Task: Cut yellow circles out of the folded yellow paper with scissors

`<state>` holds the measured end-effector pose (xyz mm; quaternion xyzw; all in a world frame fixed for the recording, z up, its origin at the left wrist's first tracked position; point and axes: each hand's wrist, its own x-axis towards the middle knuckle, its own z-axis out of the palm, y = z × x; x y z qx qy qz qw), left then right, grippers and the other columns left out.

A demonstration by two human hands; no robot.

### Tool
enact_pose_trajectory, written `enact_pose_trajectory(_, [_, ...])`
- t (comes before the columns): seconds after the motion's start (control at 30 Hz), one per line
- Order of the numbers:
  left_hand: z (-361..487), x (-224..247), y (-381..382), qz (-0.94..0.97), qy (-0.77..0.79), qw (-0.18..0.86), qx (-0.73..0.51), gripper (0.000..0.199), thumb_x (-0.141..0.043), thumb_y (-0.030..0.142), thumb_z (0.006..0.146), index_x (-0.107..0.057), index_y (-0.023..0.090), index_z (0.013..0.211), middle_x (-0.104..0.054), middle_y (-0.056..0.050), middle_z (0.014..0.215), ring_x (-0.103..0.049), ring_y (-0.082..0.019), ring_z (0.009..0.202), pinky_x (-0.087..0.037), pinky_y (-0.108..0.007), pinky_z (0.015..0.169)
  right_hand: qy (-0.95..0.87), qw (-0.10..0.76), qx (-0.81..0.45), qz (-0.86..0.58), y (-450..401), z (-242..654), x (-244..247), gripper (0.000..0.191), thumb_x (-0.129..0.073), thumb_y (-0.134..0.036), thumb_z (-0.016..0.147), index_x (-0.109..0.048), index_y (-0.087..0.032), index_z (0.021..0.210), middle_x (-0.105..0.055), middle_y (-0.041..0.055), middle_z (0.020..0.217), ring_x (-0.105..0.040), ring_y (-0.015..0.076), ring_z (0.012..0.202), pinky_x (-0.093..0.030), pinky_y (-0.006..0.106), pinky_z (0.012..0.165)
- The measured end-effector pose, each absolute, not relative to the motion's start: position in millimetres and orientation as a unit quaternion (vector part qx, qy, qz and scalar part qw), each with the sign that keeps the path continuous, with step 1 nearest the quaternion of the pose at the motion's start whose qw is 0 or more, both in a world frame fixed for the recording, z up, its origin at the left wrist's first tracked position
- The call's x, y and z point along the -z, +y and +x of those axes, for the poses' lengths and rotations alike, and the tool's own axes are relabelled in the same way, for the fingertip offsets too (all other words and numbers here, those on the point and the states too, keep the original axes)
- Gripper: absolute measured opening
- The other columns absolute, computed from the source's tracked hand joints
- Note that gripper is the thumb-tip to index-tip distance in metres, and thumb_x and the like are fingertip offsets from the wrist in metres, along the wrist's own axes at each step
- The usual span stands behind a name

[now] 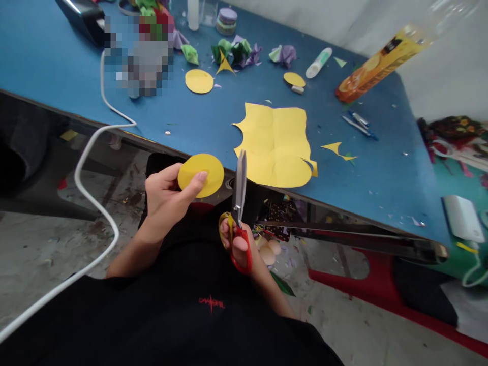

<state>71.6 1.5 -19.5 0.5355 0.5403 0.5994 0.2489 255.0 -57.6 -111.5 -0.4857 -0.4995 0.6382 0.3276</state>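
Pinched between thumb and fingers of my left hand [170, 190] is a yellow paper circle [198, 170], held off the table's front edge. My right hand [242, 241] grips a pair of scissors [240, 188] by red and yellow handles; the blades point away from me and look closed. Just beyond the blades lies a creased yellow paper sheet [284, 137] with curved bites cut from its left side and lower right corner. Two more yellow circles rest farther back, one at left [199, 81] and a smaller-looking one [294, 79] beside a small eraser-like piece [297, 89].
Crumpled green and purple paper pieces [238, 53] line the back of the blue table [160, 107]. An orange drink bottle [381, 63], a glue tube [319, 62], pens [360, 124] and yellow scraps [337, 150] lie rightward. A white cable [86, 157] hangs at left.
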Motion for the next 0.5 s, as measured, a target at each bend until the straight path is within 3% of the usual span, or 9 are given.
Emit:
enact_pose_trajectory(0.2, [56,6,93,0.607,0.552,0.18,-0.542,0.036,-0.073,0.038,0.073,-0.051,0.021,0.051,-0.044,0.005,0.046,-0.04,-0.01,0.045,-0.033,-0.026,0.046,-0.464,0.388,-0.637,-0.479,-58,265,110,0.078,-0.054,-0.095,0.056,-0.051,-0.02,0.078,-0.042,-0.0033,0.065,-0.033,0.0098,0.049,-0.026,0.024,0.042])
enact_pose_trajectory(0.3, [49,1,168,0.655,0.567,0.139,-0.48,0.04,-0.078,0.027,0.063,-0.043,0.022,0.044,-0.038,0.004,0.043,-0.041,-0.013,0.047,-0.038,-0.03,0.053,-0.472,0.41,-0.612,-0.485,-61,271,107,0.084,-0.054,-0.1,0.047,-0.05,-0.02,0.074,-0.044,-0.0016,0.068,-0.035,0.0105,0.052,-0.027,0.025,0.043])
enact_pose_trajectory(0.5, [44,3,249,0.618,0.668,0.092,-0.403,0.031,-0.075,0.016,0.06,-0.046,0.022,0.054,-0.058,-0.008,0.064,-0.063,-0.032,0.08,-0.049,-0.051,0.08,-0.431,0.442,-0.632,-0.469,-61,273,112,0.082,-0.058,-0.097,0.047,-0.05,-0.02,0.075,-0.039,-0.0054,0.062,-0.028,0.0069,0.044,-0.021,0.023,0.04])
